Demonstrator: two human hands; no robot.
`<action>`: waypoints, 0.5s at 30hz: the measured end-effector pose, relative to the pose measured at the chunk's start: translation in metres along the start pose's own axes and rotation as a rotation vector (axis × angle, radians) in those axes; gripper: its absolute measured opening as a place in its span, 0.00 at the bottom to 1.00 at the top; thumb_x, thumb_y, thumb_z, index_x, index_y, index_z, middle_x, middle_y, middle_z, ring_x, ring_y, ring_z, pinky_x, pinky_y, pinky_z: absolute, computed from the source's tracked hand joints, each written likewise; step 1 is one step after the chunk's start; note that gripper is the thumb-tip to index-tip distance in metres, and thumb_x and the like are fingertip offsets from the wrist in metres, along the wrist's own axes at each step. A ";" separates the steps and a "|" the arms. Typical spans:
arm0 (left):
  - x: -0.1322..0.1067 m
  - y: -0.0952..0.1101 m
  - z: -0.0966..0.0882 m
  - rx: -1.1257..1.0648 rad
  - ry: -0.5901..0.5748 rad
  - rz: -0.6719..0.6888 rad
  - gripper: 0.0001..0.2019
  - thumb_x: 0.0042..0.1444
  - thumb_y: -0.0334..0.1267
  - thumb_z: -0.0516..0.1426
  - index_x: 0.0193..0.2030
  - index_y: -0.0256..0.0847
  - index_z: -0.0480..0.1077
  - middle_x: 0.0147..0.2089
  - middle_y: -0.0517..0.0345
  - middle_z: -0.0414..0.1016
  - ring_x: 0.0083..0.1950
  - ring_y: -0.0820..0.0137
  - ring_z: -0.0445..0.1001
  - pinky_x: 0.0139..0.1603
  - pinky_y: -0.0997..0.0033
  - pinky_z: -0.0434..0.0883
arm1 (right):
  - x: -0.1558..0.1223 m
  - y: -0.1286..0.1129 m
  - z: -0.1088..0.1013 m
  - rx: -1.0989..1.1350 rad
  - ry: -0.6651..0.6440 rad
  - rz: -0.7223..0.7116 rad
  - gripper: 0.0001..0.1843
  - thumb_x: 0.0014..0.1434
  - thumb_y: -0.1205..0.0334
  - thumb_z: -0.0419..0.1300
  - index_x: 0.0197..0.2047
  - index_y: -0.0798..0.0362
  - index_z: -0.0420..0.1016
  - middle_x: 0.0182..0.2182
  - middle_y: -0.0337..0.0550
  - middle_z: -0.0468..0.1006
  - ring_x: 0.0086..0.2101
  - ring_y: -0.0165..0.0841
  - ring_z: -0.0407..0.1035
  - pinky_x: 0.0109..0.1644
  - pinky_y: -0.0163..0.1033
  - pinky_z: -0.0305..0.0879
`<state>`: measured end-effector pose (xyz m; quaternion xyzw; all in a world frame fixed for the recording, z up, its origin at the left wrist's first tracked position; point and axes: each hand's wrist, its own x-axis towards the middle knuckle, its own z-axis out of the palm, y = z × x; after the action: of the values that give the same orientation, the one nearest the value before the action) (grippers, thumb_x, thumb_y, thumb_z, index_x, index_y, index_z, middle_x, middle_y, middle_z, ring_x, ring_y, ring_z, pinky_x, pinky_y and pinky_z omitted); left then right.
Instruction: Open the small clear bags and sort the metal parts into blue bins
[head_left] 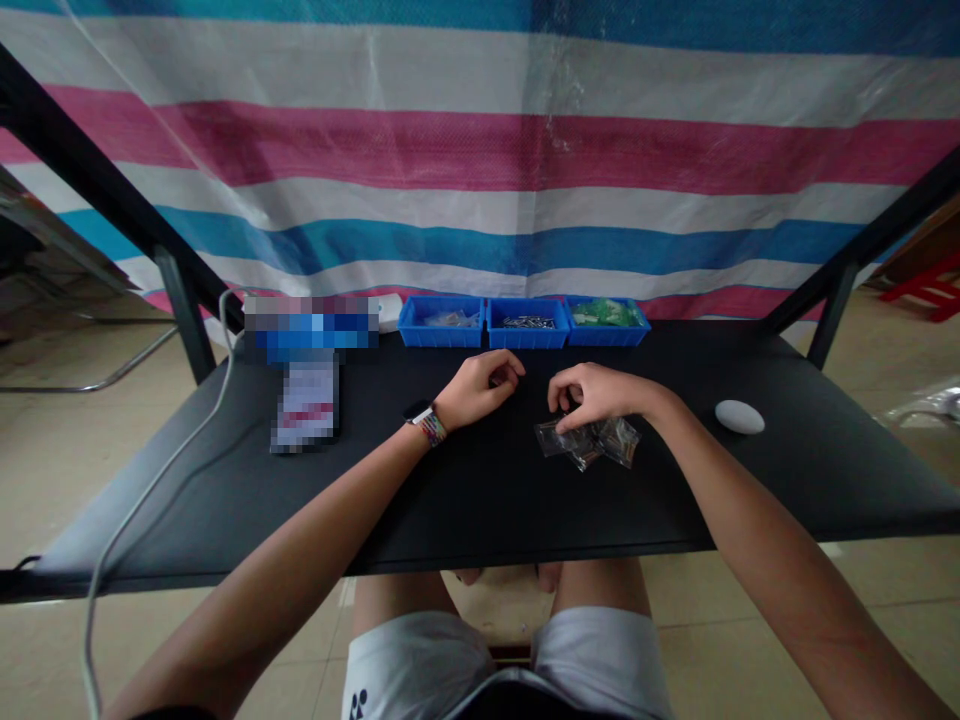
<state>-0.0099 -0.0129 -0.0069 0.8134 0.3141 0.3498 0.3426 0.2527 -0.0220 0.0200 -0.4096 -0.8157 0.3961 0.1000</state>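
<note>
My left hand (480,388), with a watch on a patterned band (427,422) at its wrist, is held over the black table (465,500) just in front of the middle blue bin. Its fingers are curled in toward the thumb; whether anything small is inside, I cannot make out. My right hand (596,392) hovers low over several small clear plastic bags (618,440) with brownish contents. Those fingers are bent, with the thumb apart from them, and the thumb tip reaches the leftmost bag (553,438). Part of the bag pile is hidden under this hand.
Along the back edge stand three blue bins: the left bin (441,338) has clear packets, the middle bin (527,340) metal screws or pins, the right bin (611,338) green packets. A white oval object (739,417) lies right. A pixelated item (306,405) and white cable (161,462) are left.
</note>
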 end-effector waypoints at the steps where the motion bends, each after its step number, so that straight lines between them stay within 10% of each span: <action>1: 0.000 0.001 0.000 0.013 0.000 0.003 0.10 0.56 0.31 0.58 0.44 0.39 0.76 0.40 0.55 0.80 0.38 0.68 0.78 0.41 0.70 0.74 | 0.001 0.000 0.001 -0.012 0.004 -0.004 0.20 0.39 0.51 0.81 0.33 0.53 0.85 0.28 0.38 0.79 0.24 0.26 0.62 0.27 0.34 0.55; 9: -0.001 0.004 0.002 0.031 -0.036 0.014 0.09 0.57 0.33 0.58 0.44 0.39 0.76 0.41 0.54 0.80 0.39 0.67 0.78 0.41 0.69 0.74 | 0.005 -0.003 0.007 0.109 0.007 0.023 0.12 0.48 0.57 0.76 0.31 0.54 0.81 0.24 0.37 0.78 0.23 0.27 0.64 0.27 0.35 0.56; 15: -0.002 0.013 -0.003 -0.122 -0.118 -0.006 0.17 0.70 0.50 0.53 0.43 0.38 0.75 0.38 0.54 0.79 0.37 0.67 0.77 0.40 0.68 0.74 | 0.017 -0.015 0.033 0.630 0.377 -0.085 0.21 0.50 0.50 0.76 0.35 0.51 0.71 0.24 0.31 0.71 0.23 0.27 0.65 0.25 0.33 0.60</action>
<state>-0.0098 -0.0209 0.0035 0.8093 0.2739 0.3189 0.4102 0.2164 -0.0331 0.0057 -0.3901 -0.6374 0.5408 0.3860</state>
